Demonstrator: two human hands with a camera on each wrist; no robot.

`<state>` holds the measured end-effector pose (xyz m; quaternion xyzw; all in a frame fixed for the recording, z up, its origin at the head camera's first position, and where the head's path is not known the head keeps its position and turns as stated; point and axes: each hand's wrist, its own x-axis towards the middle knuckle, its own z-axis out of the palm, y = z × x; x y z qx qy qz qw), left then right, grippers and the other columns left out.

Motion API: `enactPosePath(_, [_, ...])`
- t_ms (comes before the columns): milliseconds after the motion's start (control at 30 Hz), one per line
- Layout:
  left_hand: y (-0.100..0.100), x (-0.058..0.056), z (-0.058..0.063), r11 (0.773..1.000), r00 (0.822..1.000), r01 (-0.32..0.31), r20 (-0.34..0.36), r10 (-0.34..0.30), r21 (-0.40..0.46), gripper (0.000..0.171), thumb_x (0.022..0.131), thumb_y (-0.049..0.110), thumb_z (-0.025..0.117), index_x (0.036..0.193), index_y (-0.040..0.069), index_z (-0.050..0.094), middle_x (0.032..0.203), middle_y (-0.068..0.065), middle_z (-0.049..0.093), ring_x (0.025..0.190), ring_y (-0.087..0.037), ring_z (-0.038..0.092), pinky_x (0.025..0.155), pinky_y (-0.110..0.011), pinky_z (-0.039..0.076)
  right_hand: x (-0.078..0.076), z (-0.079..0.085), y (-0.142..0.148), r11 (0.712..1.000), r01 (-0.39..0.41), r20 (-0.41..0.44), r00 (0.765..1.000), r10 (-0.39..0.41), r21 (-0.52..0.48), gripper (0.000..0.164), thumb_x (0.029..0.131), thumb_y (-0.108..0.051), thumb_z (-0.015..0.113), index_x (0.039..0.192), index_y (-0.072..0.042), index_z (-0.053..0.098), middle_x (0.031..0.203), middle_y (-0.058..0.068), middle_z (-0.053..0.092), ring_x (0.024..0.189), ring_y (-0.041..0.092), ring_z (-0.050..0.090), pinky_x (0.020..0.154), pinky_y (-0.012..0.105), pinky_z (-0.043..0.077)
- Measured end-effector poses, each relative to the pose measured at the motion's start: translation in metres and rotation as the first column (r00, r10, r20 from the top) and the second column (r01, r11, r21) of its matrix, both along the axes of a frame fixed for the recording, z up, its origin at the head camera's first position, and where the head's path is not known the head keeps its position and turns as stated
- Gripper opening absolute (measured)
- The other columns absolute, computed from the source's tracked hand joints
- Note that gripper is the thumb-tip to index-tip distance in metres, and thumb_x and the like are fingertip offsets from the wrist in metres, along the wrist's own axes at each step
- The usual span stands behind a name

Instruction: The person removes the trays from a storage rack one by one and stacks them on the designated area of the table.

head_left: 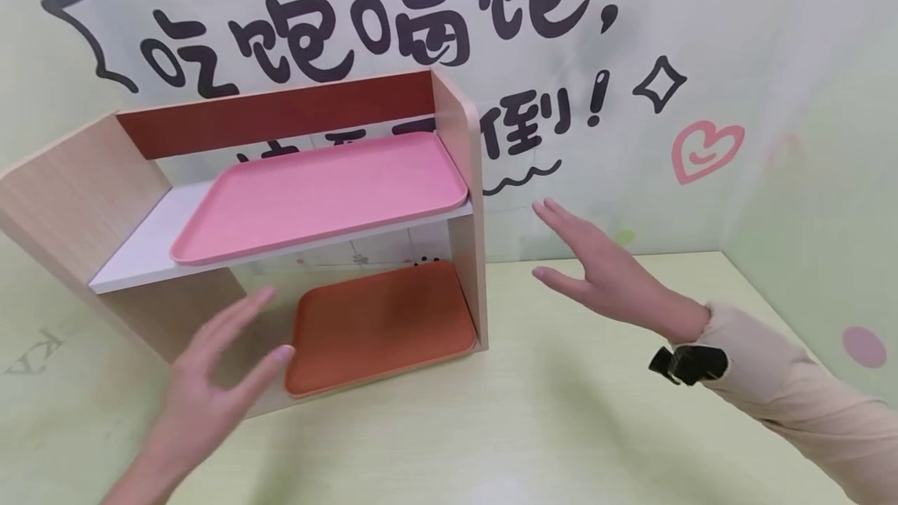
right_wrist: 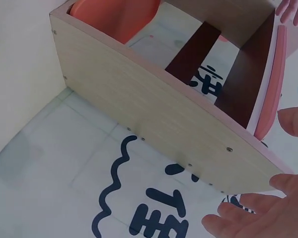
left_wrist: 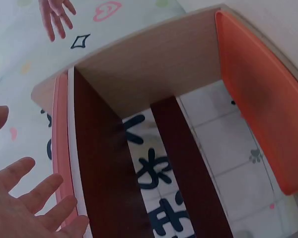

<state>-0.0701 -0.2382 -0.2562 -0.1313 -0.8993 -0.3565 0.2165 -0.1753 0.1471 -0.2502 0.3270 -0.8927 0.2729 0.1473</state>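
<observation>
A pink tray (head_left: 323, 193) lies on the white upper shelf of a small wooden rack (head_left: 461, 139). Below it, an orange tray (head_left: 382, 330) rests in the lower level. My left hand (head_left: 206, 380), fingers spread and holding nothing, is in front of the rack's lower left part. To the right of the rack my right hand (head_left: 603, 271) hovers over the table, its fingers straight and thumb apart. In the left wrist view the left fingers (left_wrist: 42, 193) appear beside the pink tray's edge. The right wrist view puts the right hand (right_wrist: 268, 213) near the rack's side panel.
The rack stands on a pale table (head_left: 533, 411) against a white wall (head_left: 758, 84) with large black lettering and a pink heart (head_left: 705, 150). Another wall (head_left: 828, 271) bounds the table on the right. A black strap device (head_left: 691, 365) sits on the right wrist.
</observation>
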Motion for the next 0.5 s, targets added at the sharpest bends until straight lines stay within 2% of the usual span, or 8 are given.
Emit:
enactPosePath(67, [-0.012,0.002,0.006,0.998,0.998,-0.055,-0.010,0.055,0.013,0.060,0.081,0.010,0.063,0.134,0.026,0.039,0.136,0.012,0.036,0.121,0.005,0.025,0.104,-0.040,0.014,-0.003,0.007,-0.006,1.000,-0.017,-0.005,1.000,0.017,-0.010,0.071,0.084,-0.024,0.060,0.141,-0.010,0.020,0.144,0.010,0.021,0.130,0.025,0.020,0.102,0.045,0.023])
enactPosePath(133, [-0.025,0.003,0.011,0.993,0.993,-0.112,-0.022,0.113,0.034,0.059,0.081,0.010,0.062,0.134,0.025,0.040,0.135,0.013,0.037,0.119,0.005,0.027,0.103,-0.025,0.017,-0.005,0.013,-0.012,0.999,-0.029,-0.008,1.000,0.029,-0.019,0.070,0.084,-0.024,0.060,0.141,-0.009,0.021,0.144,0.009,0.023,0.131,0.023,0.020,0.103,0.042,0.023])
enactPosePath(233, [-0.041,0.004,0.019,0.975,0.978,-0.199,-0.041,0.204,0.101,0.057,0.081,0.007,0.062,0.132,0.022,0.043,0.132,0.013,0.041,0.117,0.004,0.032,0.093,-0.008,0.022,-0.009,0.020,-0.022,0.998,-0.054,-0.003,0.999,0.054,-0.042,0.071,0.084,-0.023,0.061,0.141,-0.009,0.021,0.143,0.007,0.024,0.130,0.021,0.021,0.103,0.040,0.023])
enactPosePath(267, [-0.046,0.004,0.022,0.963,0.968,-0.237,-0.050,0.245,0.130,0.055,0.080,0.007,0.062,0.131,0.021,0.045,0.130,0.013,0.043,0.116,0.003,0.034,0.090,-0.005,0.024,-0.011,0.022,-0.025,0.997,-0.061,0.002,0.998,0.061,-0.053,0.071,0.084,-0.022,0.061,0.141,-0.009,0.021,0.143,0.007,0.025,0.129,0.021,0.025,0.102,0.039,0.026])
enactPosePath(333, [-0.053,0.002,0.028,0.935,0.946,-0.299,-0.073,0.317,0.189,0.054,0.079,0.004,0.063,0.129,0.019,0.048,0.128,0.012,0.046,0.114,0.001,0.037,0.086,-0.003,0.026,-0.013,0.025,-0.032,0.994,-0.071,0.024,0.997,0.073,-0.085,0.070,0.084,-0.021,0.061,0.141,-0.010,0.021,0.142,0.006,0.026,0.125,0.023,0.032,0.099,0.040,0.030])
enactPosePath(400, [-0.061,0.002,0.034,0.900,0.917,-0.366,-0.071,0.392,0.237,0.053,0.080,0.005,0.062,0.128,0.022,0.048,0.129,0.012,0.044,0.115,0.000,0.036,0.089,-0.006,0.026,-0.017,0.028,-0.039,0.990,-0.077,0.040,0.996,0.082,-0.116,0.069,0.084,-0.019,0.060,0.141,-0.009,0.022,0.141,0.007,0.028,0.120,0.026,0.039,0.095,0.040,0.036])
enactPosePath(467, [-0.067,-0.001,0.039,0.873,0.889,-0.401,-0.112,0.444,0.279,0.052,0.079,0.005,0.062,0.126,0.022,0.050,0.128,0.010,0.045,0.116,-0.001,0.036,0.091,-0.008,0.027,-0.020,0.031,-0.045,0.986,-0.070,0.043,0.996,0.078,-0.148,0.068,0.084,-0.018,0.060,0.140,-0.008,0.023,0.140,0.008,0.030,0.113,0.027,0.046,0.089,0.040,0.042])
enactPosePath(500, [-0.070,-0.002,0.041,0.866,0.880,-0.406,-0.133,0.457,0.292,0.052,0.078,0.005,0.062,0.127,0.021,0.050,0.129,0.009,0.045,0.117,-0.002,0.035,0.093,-0.009,0.027,-0.023,0.033,-0.047,0.984,-0.067,0.038,0.997,0.074,-0.163,0.067,0.084,-0.017,0.061,0.139,-0.007,0.025,0.139,0.009,0.031,0.111,0.026,0.048,0.087,0.039,0.043])
